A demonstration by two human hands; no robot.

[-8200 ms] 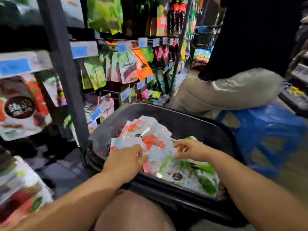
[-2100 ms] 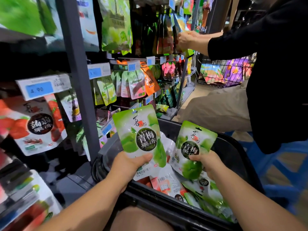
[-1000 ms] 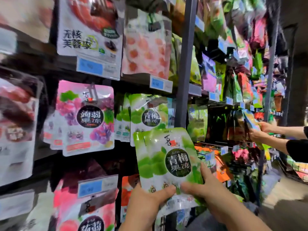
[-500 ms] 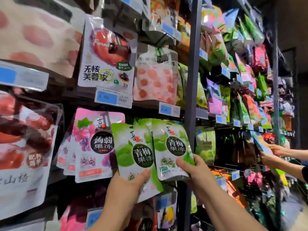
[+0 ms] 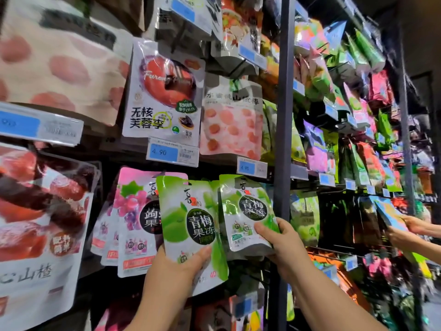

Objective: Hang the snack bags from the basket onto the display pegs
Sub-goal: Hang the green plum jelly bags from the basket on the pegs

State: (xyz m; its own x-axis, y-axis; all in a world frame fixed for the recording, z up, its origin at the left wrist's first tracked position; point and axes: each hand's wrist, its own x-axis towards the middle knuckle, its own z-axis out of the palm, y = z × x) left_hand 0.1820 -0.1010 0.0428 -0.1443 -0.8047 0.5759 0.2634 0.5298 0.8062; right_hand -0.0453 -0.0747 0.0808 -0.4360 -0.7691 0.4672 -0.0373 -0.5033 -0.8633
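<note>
Head view, shop peg wall (image 5: 284, 103), left hand (image 5: 176, 266) gripping green bag (image 5: 191, 223), right hand (image 5: 284, 244) gripping second bag (image 5: 245, 211)

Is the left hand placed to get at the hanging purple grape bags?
Likely not yet: the purple grape bags hang close, but the left hand grips a green bag overlapping them.

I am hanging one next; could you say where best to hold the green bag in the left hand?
Grip the green bag by its lower edge from below, as the left hand does: it is flat and upright, which should leave its top free for hanging.
</note>
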